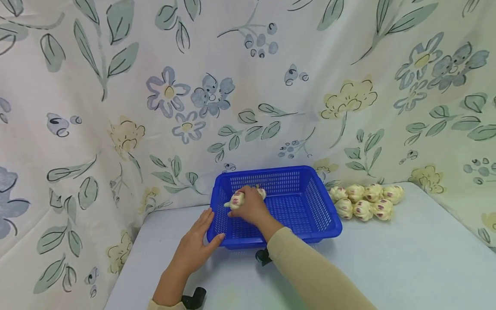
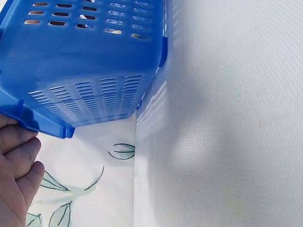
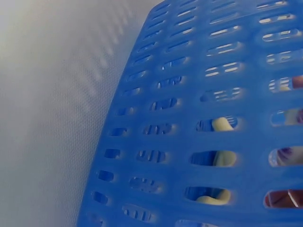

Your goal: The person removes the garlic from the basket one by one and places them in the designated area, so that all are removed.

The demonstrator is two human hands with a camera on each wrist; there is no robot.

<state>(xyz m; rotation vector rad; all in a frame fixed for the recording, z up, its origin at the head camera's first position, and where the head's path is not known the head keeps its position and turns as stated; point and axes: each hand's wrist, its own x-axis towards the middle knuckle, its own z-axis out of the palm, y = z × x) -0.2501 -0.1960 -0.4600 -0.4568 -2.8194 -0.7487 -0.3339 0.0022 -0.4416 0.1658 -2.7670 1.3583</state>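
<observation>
A blue plastic basket (image 1: pixel 310 206) with slotted walls stands on the table. My right hand (image 1: pixel 252 207) reaches inside its left part and grips a garlic bulb (image 1: pixel 237 200), whose stem points left. Behind the knuckles shows part of a second garlic bulb (image 1: pixel 262 193); whether the hand touches it is hidden. Through the slots in the right wrist view, a pale stem (image 3: pixel 222 124) and bits of the bulb are visible. My left hand (image 1: pixel 197 245) rests on the basket's front left corner, fingers extended along the rim; in the left wrist view its fingertips (image 2: pixel 28 142) lie against the rim.
Several white and purple garlic bulbs (image 1: pixel 364 210) lie in two rows just right of the basket. A floral cloth (image 1: pixel 248 99) hangs behind the white table (image 1: pixel 418 258). Dark devices (image 1: pixel 195 298) are worn at both wrists.
</observation>
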